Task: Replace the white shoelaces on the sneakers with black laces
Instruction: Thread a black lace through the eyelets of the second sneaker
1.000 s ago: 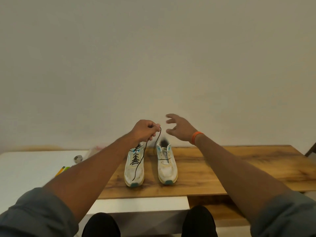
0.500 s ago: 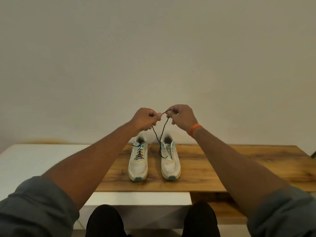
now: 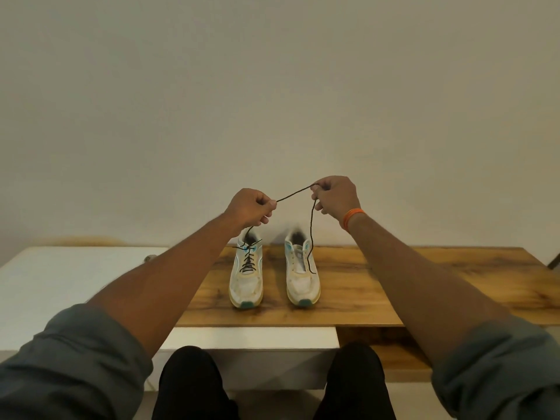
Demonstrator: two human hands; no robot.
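Note:
Two white sneakers stand side by side on the wooden tabletop (image 3: 394,286), toes toward me. The left sneaker (image 3: 246,274) carries a black lace through its eyelets. The right sneaker (image 3: 302,275) shows no lacing. A loose black lace (image 3: 311,234) is stretched between my hands above the shoes. My left hand (image 3: 250,207) pinches one part of it and my right hand (image 3: 335,195), with an orange wristband, pinches another. From my right hand the lace hangs down onto the right sneaker. Another strand drops below my left hand toward the left sneaker.
A white surface (image 3: 60,277) adjoins the wooden top on the left, with a small object (image 3: 149,257) at its far edge, partly hidden by my forearm. A plain wall rises right behind the table. My knees (image 3: 194,377) sit below the front edge.
My hands have moved apart, pulling the black lace taut between them. One second ago my right hand was open and held nothing. The view has shifted slightly.

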